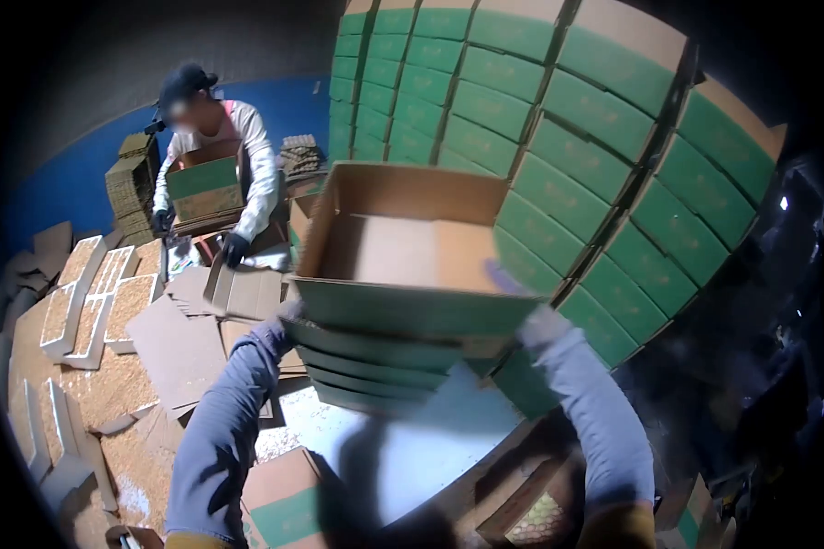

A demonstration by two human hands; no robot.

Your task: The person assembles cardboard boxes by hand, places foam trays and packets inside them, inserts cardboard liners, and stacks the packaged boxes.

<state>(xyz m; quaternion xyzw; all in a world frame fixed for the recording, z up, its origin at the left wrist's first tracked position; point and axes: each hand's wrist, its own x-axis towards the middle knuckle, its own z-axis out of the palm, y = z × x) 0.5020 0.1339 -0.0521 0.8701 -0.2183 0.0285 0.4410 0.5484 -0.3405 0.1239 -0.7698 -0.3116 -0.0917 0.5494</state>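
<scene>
An open-topped cardboard box (403,306), green outside and brown inside, is held up in front of me, tilted so its inside shows. My left hand (292,322), mostly hidden, is closed at its left front corner. My right hand (542,328), gloved and blurred, grips the right side, with a purplish patch, perhaps fingers, over the rim. Directly under the box are several green cardboard layers (375,368); I cannot tell whether they are nested with it or rest on the light blue surface (430,457) below.
Tall stacks of green boxes (558,183) stand behind and right. A co-worker (215,156) in dark gloves handles another green box at the back left. Flat cardboard (183,348), white trays (133,306) and sawdust-like material lie left. Pale round items (536,520) sit lower right.
</scene>
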